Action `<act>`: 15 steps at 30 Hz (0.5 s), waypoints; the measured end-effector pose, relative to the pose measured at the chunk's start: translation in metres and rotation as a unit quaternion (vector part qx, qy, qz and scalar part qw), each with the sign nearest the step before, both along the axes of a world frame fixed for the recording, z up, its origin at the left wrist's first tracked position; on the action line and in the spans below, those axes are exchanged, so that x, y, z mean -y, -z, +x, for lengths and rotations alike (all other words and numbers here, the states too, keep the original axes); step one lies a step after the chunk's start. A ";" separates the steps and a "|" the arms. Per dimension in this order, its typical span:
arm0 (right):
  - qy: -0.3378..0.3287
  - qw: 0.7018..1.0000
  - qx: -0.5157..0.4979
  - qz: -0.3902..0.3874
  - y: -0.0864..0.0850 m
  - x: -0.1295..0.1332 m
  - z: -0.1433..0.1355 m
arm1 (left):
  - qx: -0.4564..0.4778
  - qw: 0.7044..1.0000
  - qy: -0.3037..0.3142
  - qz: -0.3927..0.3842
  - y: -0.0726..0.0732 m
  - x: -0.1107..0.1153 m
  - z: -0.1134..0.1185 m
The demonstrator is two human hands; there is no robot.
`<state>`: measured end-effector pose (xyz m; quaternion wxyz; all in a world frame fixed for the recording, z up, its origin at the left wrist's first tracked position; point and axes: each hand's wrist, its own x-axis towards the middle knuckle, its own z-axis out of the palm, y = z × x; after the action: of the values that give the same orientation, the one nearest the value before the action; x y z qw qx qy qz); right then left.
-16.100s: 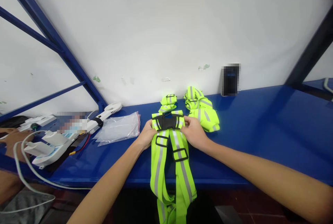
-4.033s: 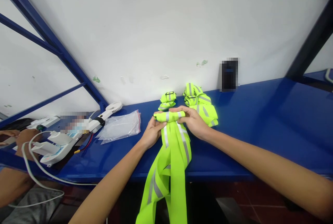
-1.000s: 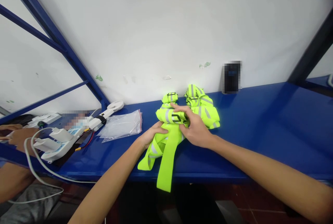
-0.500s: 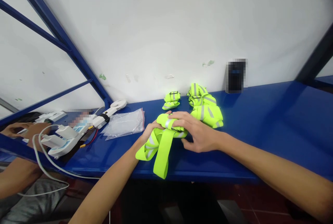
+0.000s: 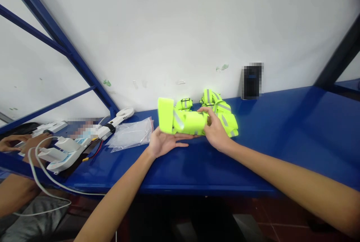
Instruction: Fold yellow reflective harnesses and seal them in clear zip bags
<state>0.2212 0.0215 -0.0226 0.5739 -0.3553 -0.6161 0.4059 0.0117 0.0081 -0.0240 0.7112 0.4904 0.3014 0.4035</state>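
A neon yellow-green reflective strap bundle [image 5: 194, 122] with silvery stripes is held up over the front of the blue table. Fingers of my right hand [image 5: 216, 131] grip its right end. Stretched out below it with the palm up is my left hand [image 5: 164, 143], fingers extended along its underside. A broad strap loop [image 5: 165, 116] stands up at the bundle's left end, slightly blurred. Behind, near the wall, lie a small rolled strap [image 5: 185, 103] with a dark buckle and a pile of similar reflective straps [image 5: 225, 112].
Clear plastic bags [image 5: 132, 133] lie left on the blue table [image 5: 281, 133]. Near them are a white handheld fan [image 5: 123, 114], a power strip [image 5: 64, 157] with plugs and a white cable [image 5: 42, 184]. Another person's hands [image 5: 30, 142] are at far left. A dark blurred-out object [image 5: 251, 82] leans on the wall.
The bundle has been turned and its hanging strap ends swung up to the left. My left hand has opened out beneath it, and my right hand has shifted to its right end.
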 end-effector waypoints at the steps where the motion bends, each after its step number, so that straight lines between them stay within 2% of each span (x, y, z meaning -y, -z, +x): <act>1: -0.002 0.999 -0.025 -0.045 0.001 -0.003 -0.001 | -0.002 1.000 0.008 0.012 0.001 0.000 0.002; 3: -0.022 0.989 -0.084 -0.119 0.004 -0.006 -0.003 | -0.013 0.999 -0.013 0.048 0.002 0.000 0.006; 5: -0.051 0.979 -0.118 -0.156 0.006 -0.007 -0.005 | -0.026 0.993 -0.072 0.088 0.004 -0.002 0.008; 9: -0.080 0.980 -0.069 -0.169 0.008 -0.003 -0.008 | -0.045 0.984 -0.114 0.125 0.010 -0.007 0.007; 11: -0.082 0.986 -0.010 -0.144 0.007 0.001 -0.009 | -0.074 0.978 -0.134 0.142 0.012 -0.008 0.008; 15: -0.041 0.994 0.102 -0.003 0.005 0.008 -0.009 | -0.118 0.958 -0.180 0.188 0.010 -0.005 0.012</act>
<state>0.2124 0.0139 -0.0280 0.4898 -0.3706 -0.6845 0.3926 0.0240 0.0130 -0.0340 0.4815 0.5971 0.3851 0.5132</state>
